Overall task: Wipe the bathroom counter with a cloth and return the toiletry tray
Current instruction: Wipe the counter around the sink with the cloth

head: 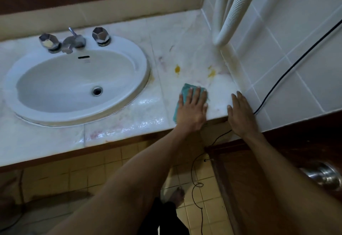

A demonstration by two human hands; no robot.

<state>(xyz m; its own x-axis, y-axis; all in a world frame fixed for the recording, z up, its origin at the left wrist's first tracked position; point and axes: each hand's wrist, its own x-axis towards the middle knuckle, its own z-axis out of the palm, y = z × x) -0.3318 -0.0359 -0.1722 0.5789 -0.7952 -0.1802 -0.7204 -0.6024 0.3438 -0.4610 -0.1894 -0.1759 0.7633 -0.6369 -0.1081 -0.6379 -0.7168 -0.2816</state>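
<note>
Left grip (193, 108) flat on cloth (185, 90), counter (129, 116) front edge

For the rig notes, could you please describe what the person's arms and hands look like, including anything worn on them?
Both forearms are bare with no sleeves in view. The left hand and right hand wear no gloves, and no rings, watch or bracelet show. Neither arm carries any visible markings.
</note>
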